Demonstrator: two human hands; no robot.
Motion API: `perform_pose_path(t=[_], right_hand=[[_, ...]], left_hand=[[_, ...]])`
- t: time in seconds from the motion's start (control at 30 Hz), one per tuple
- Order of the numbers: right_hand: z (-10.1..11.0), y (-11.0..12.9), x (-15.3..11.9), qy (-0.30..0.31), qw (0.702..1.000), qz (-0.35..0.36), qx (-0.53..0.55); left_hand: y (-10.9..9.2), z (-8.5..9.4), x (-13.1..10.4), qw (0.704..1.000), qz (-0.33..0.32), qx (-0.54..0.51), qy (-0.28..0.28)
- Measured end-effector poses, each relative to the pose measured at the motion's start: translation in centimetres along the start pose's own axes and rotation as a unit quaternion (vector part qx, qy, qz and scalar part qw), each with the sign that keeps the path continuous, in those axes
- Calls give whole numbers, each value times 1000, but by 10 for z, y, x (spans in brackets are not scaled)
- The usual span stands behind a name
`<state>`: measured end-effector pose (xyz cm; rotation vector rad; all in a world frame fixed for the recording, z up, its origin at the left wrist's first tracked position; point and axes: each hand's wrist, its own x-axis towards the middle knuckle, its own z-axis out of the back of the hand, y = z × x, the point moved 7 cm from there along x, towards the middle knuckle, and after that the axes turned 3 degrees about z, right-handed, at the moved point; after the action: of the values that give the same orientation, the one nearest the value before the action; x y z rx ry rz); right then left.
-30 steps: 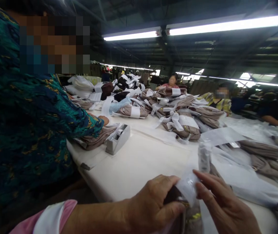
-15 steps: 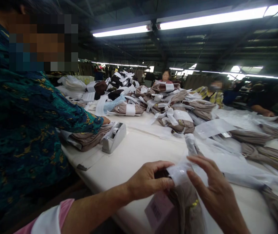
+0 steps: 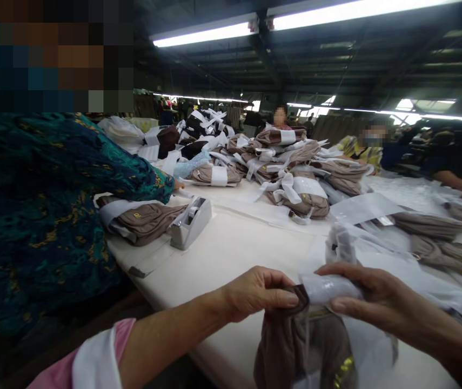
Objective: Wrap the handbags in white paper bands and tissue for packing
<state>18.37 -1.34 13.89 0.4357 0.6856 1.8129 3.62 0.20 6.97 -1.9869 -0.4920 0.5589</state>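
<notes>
Brown bag (image 3: 281, 348): at the near edge of the table (image 3: 247, 243), below our hands | left hand (image 3: 250, 292): we pinch a dark brown piece (image 3: 302, 294) between thumb and fingers | right hand (image 3: 380, 292): half curled, we hold the white wrap (image 3: 323, 288) beside it

A broad table (image 3: 255, 237) with a pale, smooth top stretches from near to far. On its left side sits a grey tape dispenser (image 3: 192, 222), and just beside it, further left, lies a folded taupe bag (image 3: 153, 221) with a white band around it. Far left is a heap of dark bags (image 3: 193, 149) tangled with white strips. Right of that, towards the far middle, banded taupe bags (image 3: 301, 153) are piled in a loose mound. On the right, more taupe bags (image 3: 433, 224) lie flat among crinkled sheets of translucent plastic (image 3: 403, 192).
</notes>
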Motion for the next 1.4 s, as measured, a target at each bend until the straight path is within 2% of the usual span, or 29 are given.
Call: perform_pose_path(t=[0.1,0.2,0.3,0.4,0.57,0.77,0.83,0.97,1.13,1.23,1.4], right_hand=[[6,-4,-8,10,1000,-15,-23],[8,-2,-15,37,998,-19,-36],[1,4,-17,72,997,-10,-27],[-9,9,-17,77,997,-4,-27],[-6,14,-24,20,996,12,-82],[5,11,-32,-41,986,23,-161],[4,5,-35,-70,984,28,-160],[0,-11,-44,-104,982,15,-156],[-9,-22,-53,-53,988,-6,-148],[-15,-21,-51,-42,991,-29,-123],[-37,-2,-34,24,998,-54,35]], left_hand=[[0,-7,4,1000,-8,-8,-14],[-1,-13,5,1000,1,29,8],[-4,-18,5,997,-2,79,24],[-9,-17,5,996,-27,82,-7],[-12,-12,7,998,-49,4,-28],[-10,-7,5,998,-25,34,-48],[-13,-9,4,996,-43,65,-51],[-22,-16,-1,973,-76,201,-78],[-30,-28,-4,938,-119,314,-81],[-30,-28,-5,944,-134,284,-103],[-23,-29,-6,959,-136,222,-115]])
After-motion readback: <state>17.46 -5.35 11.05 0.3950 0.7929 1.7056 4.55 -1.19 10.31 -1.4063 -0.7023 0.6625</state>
